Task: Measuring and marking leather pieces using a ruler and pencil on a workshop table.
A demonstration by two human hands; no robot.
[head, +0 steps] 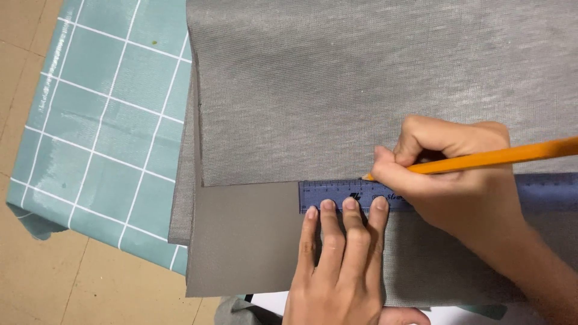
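Left hand (337, 265) flat, fingers together, pressing the blue plastic ruler (355, 195) onto grey woven fabric (373, 84) near the tabletop's (102, 132) near edge. Right hand (457, 180) clamped on an orange pencil (481, 159), tip touching the ruler's far edge. Teal grid-patterned cover on tabletop.

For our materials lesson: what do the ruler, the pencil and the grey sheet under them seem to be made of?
Ruler: probably translucent blue plastic, smooth, with printed marks.
Pencil: likely wood, painted glossy orange, sharpened to a point.
Grey sheet: seemingly woven fabric with fine ribbing; the folded-over part looks smoother, perhaps coated.
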